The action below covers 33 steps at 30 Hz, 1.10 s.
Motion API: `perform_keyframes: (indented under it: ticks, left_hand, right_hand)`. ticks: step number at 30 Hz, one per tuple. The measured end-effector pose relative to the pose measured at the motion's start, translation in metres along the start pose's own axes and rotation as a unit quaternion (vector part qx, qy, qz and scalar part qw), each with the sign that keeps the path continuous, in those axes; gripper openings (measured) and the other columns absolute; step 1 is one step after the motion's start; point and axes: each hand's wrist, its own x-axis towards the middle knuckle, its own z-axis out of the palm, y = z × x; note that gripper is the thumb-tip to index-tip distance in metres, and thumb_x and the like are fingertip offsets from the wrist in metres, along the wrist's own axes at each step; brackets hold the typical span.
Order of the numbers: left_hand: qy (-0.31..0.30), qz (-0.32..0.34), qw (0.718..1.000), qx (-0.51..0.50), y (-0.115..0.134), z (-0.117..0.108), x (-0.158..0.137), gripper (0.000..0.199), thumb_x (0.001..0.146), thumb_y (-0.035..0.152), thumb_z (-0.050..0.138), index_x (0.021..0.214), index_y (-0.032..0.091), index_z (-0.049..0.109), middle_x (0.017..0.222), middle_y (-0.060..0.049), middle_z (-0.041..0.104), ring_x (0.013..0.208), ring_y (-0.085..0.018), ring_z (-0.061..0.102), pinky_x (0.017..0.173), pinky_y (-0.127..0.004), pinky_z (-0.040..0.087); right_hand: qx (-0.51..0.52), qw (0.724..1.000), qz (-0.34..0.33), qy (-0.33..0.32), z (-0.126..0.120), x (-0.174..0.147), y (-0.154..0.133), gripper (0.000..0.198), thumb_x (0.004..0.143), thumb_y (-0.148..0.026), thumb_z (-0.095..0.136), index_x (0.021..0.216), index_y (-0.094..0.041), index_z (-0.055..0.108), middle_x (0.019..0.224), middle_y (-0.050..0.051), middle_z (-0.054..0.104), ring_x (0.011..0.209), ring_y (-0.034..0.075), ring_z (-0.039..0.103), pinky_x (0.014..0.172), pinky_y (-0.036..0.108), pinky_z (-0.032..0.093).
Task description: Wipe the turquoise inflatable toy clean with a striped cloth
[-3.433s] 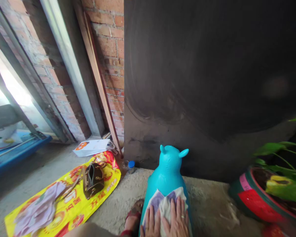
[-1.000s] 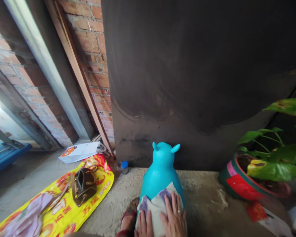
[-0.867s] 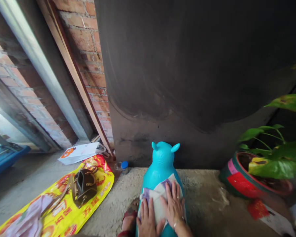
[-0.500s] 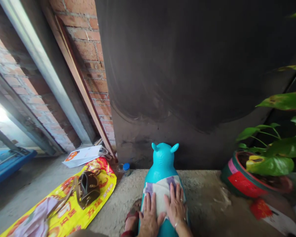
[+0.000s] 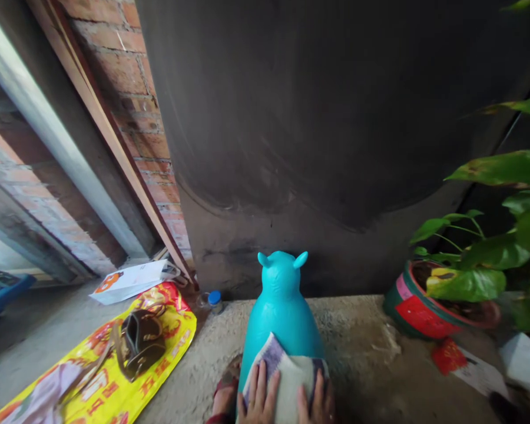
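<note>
A white cloth with purple patches (image 5: 285,377) lies over the back of a turquoise inflatable animal toy (image 5: 282,315) with two small ears. My left hand (image 5: 259,397) rests flat on the cloth's left part, fingers stretched. On its right part, my right hand (image 5: 315,403) presses down with its fingers extended too. The wrists fall below the bottom edge of the view. Just left of the toy a bare limb with a dark red cuff (image 5: 225,397) shows; whether it is an arm or a leg I cannot tell.
A dark panel (image 5: 300,129) stands behind the toy. At left lie a yellow plastic sheet (image 5: 159,371), a brown handbag (image 5: 143,344), a white paper bag (image 5: 132,280) and a blue-lidded jar (image 5: 214,300). A potted plant (image 5: 433,318) stands at right.
Both hands and the cloth have slid back along the toy toward me, baring more of its front. One cloth corner now sticks up in a point. My view has shifted slightly right.
</note>
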Motion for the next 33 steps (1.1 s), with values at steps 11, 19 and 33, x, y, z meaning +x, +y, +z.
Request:
perform_keyframes:
  ticks: [11,19,33]
  left_hand:
    - [-0.049,0.003,0.999,-0.012,0.038,-0.060,0.068,0.089,0.072,0.041,0.054,0.147,0.029,0.007,0.159,-0.008,-0.008,0.147,-0.032,-0.008,0.110,-0.070,0.017]
    - [-0.053,0.015,0.998,-0.022,0.035,-0.067,0.072,0.087,0.075,0.045,0.049,0.148,0.033,0.002,0.158,-0.004,-0.018,0.145,-0.027,-0.019,0.112,-0.066,0.016]
    - [-0.095,0.074,0.992,-0.028,0.003,-0.054,0.003,0.091,0.071,0.047,0.058,0.148,0.034,0.011,0.159,-0.004,-0.011,0.146,-0.027,-0.013,0.114,-0.064,0.013]
  right_hand:
    - [0.133,0.989,0.019,-0.056,-0.012,0.180,-0.019,0.066,0.098,-0.054,0.014,0.151,-0.014,0.020,0.152,0.014,0.032,0.139,0.026,0.032,0.106,0.041,0.037]
    - [0.139,0.987,0.051,-0.070,-0.007,0.168,-0.018,0.061,0.098,-0.051,0.015,0.149,-0.020,0.026,0.149,0.012,0.038,0.135,0.026,0.039,0.101,0.043,0.042]
    - [0.094,0.996,0.004,0.008,0.004,0.018,0.002,0.032,0.090,-0.042,0.047,0.115,-0.030,0.064,0.128,0.011,0.059,0.119,0.035,0.053,0.096,0.054,0.045]
